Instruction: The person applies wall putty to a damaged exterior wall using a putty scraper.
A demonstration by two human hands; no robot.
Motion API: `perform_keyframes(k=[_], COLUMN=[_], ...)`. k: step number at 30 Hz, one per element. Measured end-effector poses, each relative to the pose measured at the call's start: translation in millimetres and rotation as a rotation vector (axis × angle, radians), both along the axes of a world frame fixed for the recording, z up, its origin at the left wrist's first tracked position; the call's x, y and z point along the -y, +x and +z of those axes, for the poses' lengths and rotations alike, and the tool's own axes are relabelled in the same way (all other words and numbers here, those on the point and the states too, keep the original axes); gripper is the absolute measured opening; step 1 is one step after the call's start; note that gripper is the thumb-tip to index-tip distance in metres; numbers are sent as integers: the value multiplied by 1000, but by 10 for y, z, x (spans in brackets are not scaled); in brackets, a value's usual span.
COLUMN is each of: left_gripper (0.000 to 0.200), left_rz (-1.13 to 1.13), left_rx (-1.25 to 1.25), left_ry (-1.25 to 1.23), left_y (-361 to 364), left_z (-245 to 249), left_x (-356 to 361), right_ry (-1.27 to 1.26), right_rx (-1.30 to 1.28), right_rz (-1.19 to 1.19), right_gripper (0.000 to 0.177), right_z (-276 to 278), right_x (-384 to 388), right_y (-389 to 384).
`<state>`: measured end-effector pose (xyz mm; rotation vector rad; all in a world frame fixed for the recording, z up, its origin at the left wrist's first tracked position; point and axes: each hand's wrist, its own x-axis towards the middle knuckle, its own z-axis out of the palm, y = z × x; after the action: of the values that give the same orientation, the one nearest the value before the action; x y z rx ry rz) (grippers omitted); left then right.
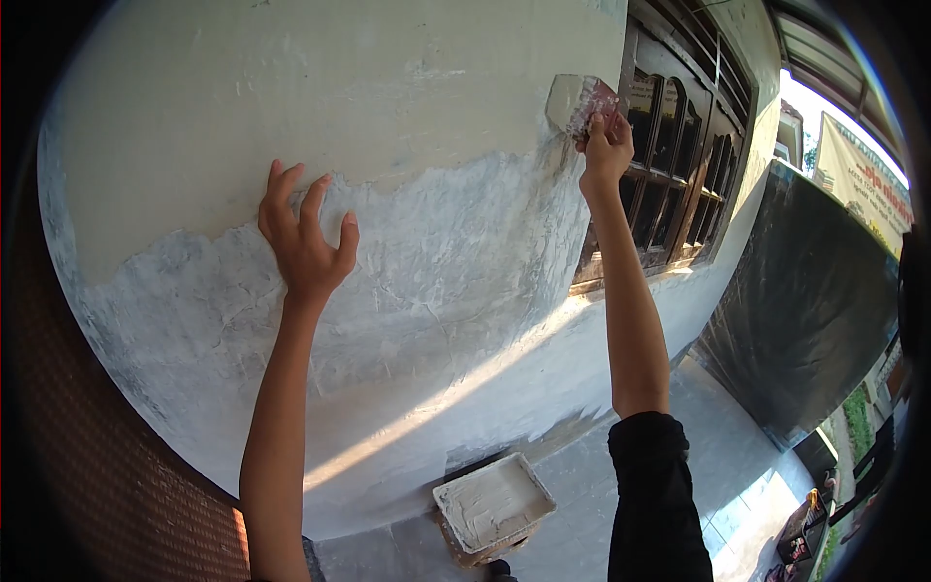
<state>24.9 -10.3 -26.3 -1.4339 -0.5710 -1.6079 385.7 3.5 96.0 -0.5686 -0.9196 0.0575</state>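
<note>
My right hand point(608, 145) grips the reddish handle of a wide paintbrush point(574, 104) beside the window. Its pale bristles lie against the wall, and white paint is crusted where they meet the handle. Further left, my left hand point(305, 233) is open with spread, slightly bent fingers, its fingertips at the wall. The wall point(388, 87) is smooth cream above an uneven border and patchy, rough white-grey below. Down on the floor, a shallow tray point(495, 504) contains thick whitish paint with streaks across its surface.
A dark wooden window point(669, 145) with panes is set in the wall at right. Beyond it stands a large dark panel point(805, 301), with a printed banner point(863, 179) behind. Brown woven material point(116, 456) borders the lower left. Sunlight crosses the tiled floor point(747, 514).
</note>
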Motion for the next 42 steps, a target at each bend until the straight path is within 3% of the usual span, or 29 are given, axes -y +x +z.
perform_keyframes(k=[2, 6, 11, 14, 18, 22, 26, 27, 29, 32, 36, 39, 42], left_gripper=[42, 43, 43, 43, 43, 43, 43, 42, 42, 42, 42, 43, 43], left_rz=[3, 4, 16, 19, 28, 18, 12, 8, 5, -5, -2, 5, 2], left_rx=[3, -2, -3, -11, -7, 6, 9, 9, 16, 7, 2, 7, 7], left_ry=[1, 11, 0, 12, -3, -3, -8, -13, -14, -13, 4, -4, -19], left_y=[14, 6, 10, 24, 16, 12, 9, 18, 32, 32, 17, 29, 19], left_z=[12, -6, -6, 9, 0, -6, -3, -8, -10, 0, -9, -6, -17], left_x=[-7, -11, -13, -15, -5, -16, -2, 3, 10, 13, -16, 1, 18], right_ry=[61, 27, -20, 32, 54, -10, -45, -31, -126, -2, 13, -39, -23], right_rx=[-21, 236, 61, -6, 233, 428, 231, 137, 3, -144, 247, 317, 223], right_rz=[135, 333, 26, 184, 419, 88, -1, 89, -106, -10, 326, 147, 57], right_gripper=[36, 37, 33, 31, 34, 29, 29, 34, 33, 31, 31, 31, 31], right_z=[19, -53, -145, -144, -156, -240, -254, -254, -238, -250, -422, -519, -466], right_x=[-4, 26, -189, -27, 159, 120, 9, 13, 110, 172, 282, 48, -26], right_y=[4, -449, 84, 5, -840, -1315, -822, -623, -319, -190, -909, -1083, -586])
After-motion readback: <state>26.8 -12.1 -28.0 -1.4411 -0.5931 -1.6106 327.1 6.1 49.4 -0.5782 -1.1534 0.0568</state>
